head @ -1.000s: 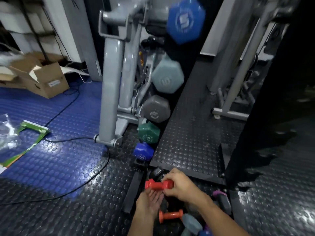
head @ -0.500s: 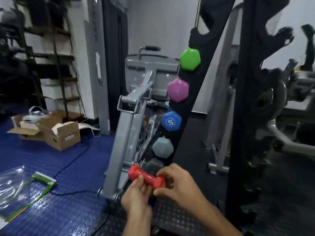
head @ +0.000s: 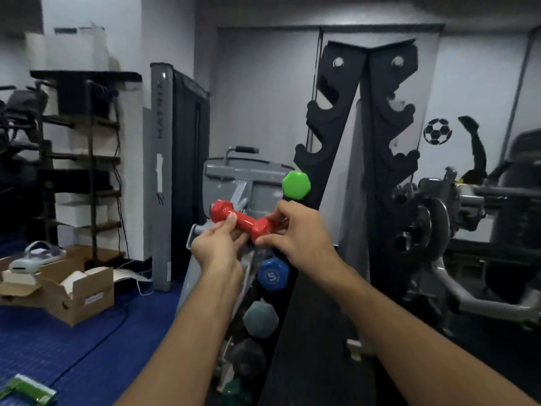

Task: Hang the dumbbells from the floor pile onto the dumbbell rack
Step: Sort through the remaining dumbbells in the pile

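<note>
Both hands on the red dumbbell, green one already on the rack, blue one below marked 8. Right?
Not quite. In the head view the blue dumbbell reads 5, not 8. Both the left hand and right hand hold the red dumbbell; the green dumbbell hangs on the rack.

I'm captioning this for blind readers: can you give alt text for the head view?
Two hands hold a red dumbbell up before a black dumbbell rack: left hand on its handle, right hand at its end. A green dumbbell hangs just above.

I note the red dumbbell [head: 240, 219] has a glossy, smooth coating. Rack [head: 377, 118] reads as matt black; the box [head: 63, 300] is plain brown cardboard. Green dumbbell [head: 296, 185] looks smooth, slightly shiny.
</note>
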{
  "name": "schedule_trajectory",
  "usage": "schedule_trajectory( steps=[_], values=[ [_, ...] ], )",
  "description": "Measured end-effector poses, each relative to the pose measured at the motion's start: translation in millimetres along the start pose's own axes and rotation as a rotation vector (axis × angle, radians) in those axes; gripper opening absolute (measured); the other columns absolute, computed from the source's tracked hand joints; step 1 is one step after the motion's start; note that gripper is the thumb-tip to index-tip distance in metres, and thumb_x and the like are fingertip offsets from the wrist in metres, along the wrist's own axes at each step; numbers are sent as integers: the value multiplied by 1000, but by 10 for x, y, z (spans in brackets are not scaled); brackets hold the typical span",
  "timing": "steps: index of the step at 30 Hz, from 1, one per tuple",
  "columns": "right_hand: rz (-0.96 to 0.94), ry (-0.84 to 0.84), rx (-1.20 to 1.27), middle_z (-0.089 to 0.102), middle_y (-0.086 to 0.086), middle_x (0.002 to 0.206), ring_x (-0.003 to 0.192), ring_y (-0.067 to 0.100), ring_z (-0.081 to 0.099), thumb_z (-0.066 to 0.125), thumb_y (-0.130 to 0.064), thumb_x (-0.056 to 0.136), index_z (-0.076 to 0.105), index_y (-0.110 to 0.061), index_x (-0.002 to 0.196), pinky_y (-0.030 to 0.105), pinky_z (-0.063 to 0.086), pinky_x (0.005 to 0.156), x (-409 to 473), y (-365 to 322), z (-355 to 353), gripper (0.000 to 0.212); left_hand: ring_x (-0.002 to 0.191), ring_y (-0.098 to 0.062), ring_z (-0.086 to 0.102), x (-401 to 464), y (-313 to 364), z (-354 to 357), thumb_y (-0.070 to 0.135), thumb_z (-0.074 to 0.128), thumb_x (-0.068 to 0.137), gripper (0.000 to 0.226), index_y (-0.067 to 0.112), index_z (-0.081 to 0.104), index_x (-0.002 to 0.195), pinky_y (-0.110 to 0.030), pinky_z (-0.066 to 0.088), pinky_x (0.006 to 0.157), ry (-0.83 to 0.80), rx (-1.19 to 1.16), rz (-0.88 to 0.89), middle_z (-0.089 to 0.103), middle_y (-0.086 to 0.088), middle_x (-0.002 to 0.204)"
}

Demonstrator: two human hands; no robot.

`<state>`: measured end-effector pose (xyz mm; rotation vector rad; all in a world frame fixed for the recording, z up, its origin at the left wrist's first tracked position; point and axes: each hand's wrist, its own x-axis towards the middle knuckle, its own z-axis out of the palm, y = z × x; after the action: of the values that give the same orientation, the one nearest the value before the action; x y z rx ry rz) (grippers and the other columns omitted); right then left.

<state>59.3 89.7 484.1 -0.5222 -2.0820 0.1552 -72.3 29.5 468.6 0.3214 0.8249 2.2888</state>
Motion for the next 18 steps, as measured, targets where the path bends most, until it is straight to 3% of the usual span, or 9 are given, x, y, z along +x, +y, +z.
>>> schedule_trajectory(
  steps=[3,8,11,13,15,18],
  values=[
    [19,54,-52,69,-3,81,75,14,65,98,-33,62,61,-16,78,31,54,70,334,-103,-278,44,85,-30,77,187,169,383,-3,74,88,26,-11,66,112,-32,64,62,-94,41,43,74,-24,99],
    [125,146,-85,72,-2,87,78,9,68,96,-37,65,64,-17,84,20,51,66,864,-146,-599,42,86,-25,75,394,361,1039,3,64,96,14,-4,68,108,-33,62,71,-275,132,130,74,-21,99],
    [186,224,-88,72,-2,84,79,12,70,95,-43,65,66,-15,86,30,60,74,1146,-72,-761,45,110,-23,69,446,359,1333,23,58,101,16,13,70,104,-41,52,97,-411,356,203,74,-10,111],
    [210,265,-106,71,-2,81,79,15,70,94,-47,65,66,-15,83,39,62,77,1293,-9,-846,46,126,-24,59,429,343,1485,39,49,104,32,15,68,114,-48,40,113,-509,483,219,67,-10,129],
    [245,284,-122,70,-2,79,79,16,70,94,-46,65,67,-15,79,41,61,78,1410,56,-901,44,139,-25,47,412,329,1600,51,38,106,54,12,63,133,-47,30,118,-566,594,230,53,-12,148],
    [285,308,-78,72,3,73,71,23,74,96,-42,64,65,-14,71,48,62,72,1557,153,-937,43,144,-23,37,386,326,1731,56,24,108,66,10,56,143,-39,26,116,-619,704,272,41,-13,158]
  ],
)
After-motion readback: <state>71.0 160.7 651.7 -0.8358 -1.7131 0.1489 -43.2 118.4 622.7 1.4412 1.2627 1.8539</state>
